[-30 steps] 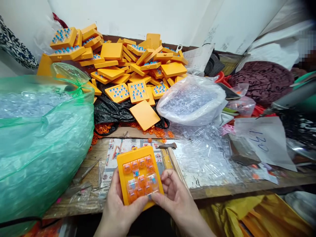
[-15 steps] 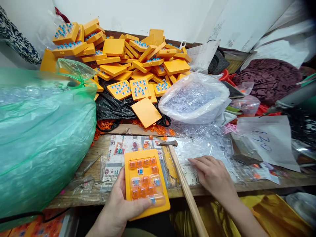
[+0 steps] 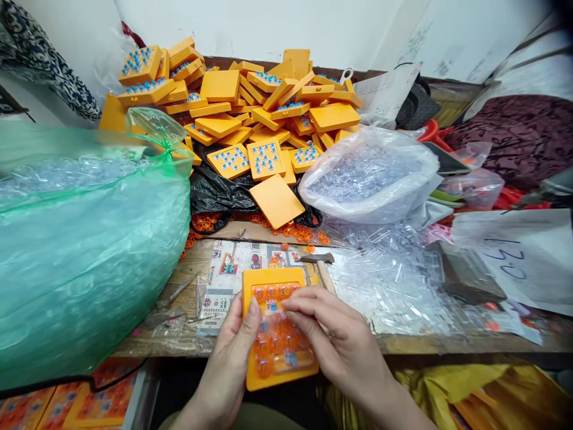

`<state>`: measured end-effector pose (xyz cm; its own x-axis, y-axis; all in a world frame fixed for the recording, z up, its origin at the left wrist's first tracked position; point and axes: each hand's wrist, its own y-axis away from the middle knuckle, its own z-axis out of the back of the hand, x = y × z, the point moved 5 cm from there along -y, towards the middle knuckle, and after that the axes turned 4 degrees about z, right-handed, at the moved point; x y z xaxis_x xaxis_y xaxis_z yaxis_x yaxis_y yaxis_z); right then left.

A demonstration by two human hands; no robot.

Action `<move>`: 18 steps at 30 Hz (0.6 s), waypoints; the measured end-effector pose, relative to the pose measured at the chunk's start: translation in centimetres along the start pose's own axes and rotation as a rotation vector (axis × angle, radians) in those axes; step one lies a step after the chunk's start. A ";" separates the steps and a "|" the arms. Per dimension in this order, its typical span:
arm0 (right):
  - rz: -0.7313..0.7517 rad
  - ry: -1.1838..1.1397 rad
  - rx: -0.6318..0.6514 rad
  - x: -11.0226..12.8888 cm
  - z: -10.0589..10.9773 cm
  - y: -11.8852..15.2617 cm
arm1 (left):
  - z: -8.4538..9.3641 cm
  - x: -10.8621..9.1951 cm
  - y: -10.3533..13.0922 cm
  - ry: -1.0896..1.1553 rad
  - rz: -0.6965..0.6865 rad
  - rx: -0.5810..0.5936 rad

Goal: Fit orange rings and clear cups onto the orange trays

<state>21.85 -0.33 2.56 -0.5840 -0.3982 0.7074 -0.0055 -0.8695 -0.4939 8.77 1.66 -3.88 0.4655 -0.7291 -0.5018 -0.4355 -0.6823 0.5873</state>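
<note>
My left hand (image 3: 230, 352) grips the left side of a yellow plastic case (image 3: 256, 382), its thumb on the front rim. Orange rings and clear covers fill much of the case's recessed face, and bits of blue show among them. My right hand (image 3: 335, 334) is over the case's upper right part, with thumb and forefinger pinched together at the face; whatever is between those fingertips is too small to make out. Behind the right hand lies a hammer (image 3: 317, 258), its wooden handle partly hidden by that hand.
Yellow cases (image 3: 220, 85) with blue parts are heaped at the back. A green bag (image 3: 89, 257) bulges at the left. An open white bag (image 3: 367, 173) of clear pieces stands right of centre, with loose clear pieces (image 3: 394, 275) before it. Orange rings (image 3: 206, 222) lie near black plastic.
My right hand has moved left from the bench onto the case. My left thumb has shifted up the case's left rim, and the case sits more upright.
</note>
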 end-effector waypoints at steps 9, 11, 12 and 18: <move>0.031 0.158 -0.147 0.4 -0.6 1.0 | -0.8 -0.3 0.1 -0.032 -0.132 0.038; -0.099 0.146 -0.300 -0.3 -0.2 1.3 | -0.8 -0.4 0.2 -0.053 -0.144 0.028; -0.224 0.035 -0.329 -1.1 -0.3 1.4 | -0.7 -0.5 0.2 -0.062 -0.146 0.025; -0.752 -0.797 -0.092 -3.1 -3.6 1.6 | -0.1 -0.5 0.2 -0.186 -0.221 0.010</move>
<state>20.71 0.57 -2.29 0.2859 0.1211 0.9506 -0.2202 -0.9571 0.1882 8.57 1.86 -3.45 0.4008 -0.5593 -0.7256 -0.3471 -0.8257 0.4447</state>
